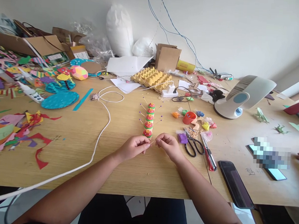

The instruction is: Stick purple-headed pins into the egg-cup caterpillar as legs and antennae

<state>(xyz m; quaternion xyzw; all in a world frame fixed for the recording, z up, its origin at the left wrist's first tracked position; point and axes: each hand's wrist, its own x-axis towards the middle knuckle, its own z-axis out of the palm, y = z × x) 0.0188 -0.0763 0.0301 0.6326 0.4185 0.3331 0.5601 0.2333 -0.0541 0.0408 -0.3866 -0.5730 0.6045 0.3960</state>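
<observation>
Behind caterpillar model (149,118): egg tray (151,78), power strip (170,92) more rightward. Right of it: scissors (192,138), utility knife (209,155) beyond, fan (243,95) farther back. Left: paper scraps (3,134), glue bottle (30,91) farther back.

The left hand (132,148) and right hand (170,148) pinch a thin stick (153,142) on the near side of the row of red-and-green pieces (148,125). Right of the row lie scissors (191,139) and a red cup (188,118); beyond it, a yellow egg tray (151,79); left of it, a white cable (68,171).
</observation>
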